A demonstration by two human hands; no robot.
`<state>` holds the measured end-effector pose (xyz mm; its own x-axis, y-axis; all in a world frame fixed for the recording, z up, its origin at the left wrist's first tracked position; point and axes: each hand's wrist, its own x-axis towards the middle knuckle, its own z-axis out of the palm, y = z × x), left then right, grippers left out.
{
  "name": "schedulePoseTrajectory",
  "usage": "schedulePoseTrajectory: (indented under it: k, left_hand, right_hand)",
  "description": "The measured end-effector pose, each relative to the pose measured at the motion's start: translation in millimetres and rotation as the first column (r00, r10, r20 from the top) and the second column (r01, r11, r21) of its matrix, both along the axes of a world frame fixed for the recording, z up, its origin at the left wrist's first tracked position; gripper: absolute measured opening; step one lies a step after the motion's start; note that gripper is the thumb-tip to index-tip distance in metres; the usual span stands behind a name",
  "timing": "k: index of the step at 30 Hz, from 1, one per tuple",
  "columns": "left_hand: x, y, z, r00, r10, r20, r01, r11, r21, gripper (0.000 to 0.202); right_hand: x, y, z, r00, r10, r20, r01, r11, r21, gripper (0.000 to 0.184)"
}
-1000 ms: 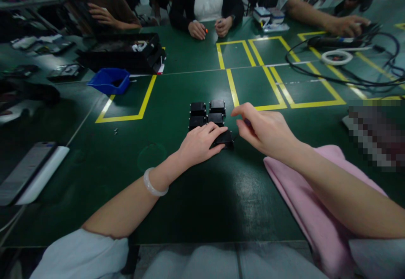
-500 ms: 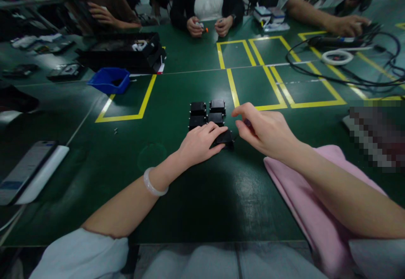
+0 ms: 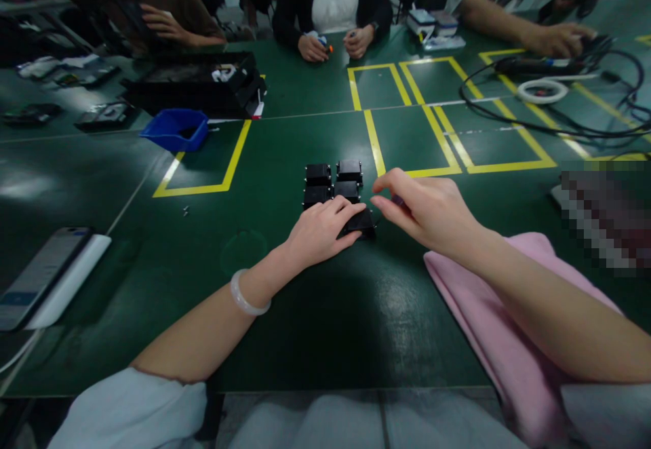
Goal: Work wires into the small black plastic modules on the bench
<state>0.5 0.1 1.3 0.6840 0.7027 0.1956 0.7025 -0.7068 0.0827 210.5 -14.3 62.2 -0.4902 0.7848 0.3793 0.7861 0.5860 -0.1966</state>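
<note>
My left hand (image 3: 320,232) lies over a black box-shaped part (image 3: 363,220) on the green table, its thumb along the near edge and fingers across the top. Part of that piece is hidden under the hand. Just right of it is my right hand (image 3: 424,205), with thumb and forefinger curved close together and the other fingers curled in. Something small and dark shows inside that curl; I cannot make out what. Beyond my left hand, several similar black parts (image 3: 348,169) with small metal pins at their sides stand in two columns.
A pink cloth (image 3: 478,306) lies beneath my right forearm. To the left are a phone (image 3: 45,266), tiny metal pieces (image 3: 186,211) and a blue bin (image 3: 178,130). Black trays (image 3: 203,83) and coiled cables (image 3: 542,91) sit farther back. Other people's hands (image 3: 359,43) rest across the table.
My right thumb has shifted slightly left, nearer the black part. My left hand keeps its place on the part. Across the table, a person's fingers have moved a little.
</note>
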Motion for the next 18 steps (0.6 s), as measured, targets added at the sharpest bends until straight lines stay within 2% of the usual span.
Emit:
schedulePoseTrajectory:
  k: [18]
  left_hand:
    - [-0.2,0.5,-0.1,1.0,-0.002,-0.002,0.002,1.0,-0.013,0.042]
  right_hand:
    - [-0.6,1.0,-3.0,1.0,-0.015,-0.012,0.015,1.0,0.018,0.025]
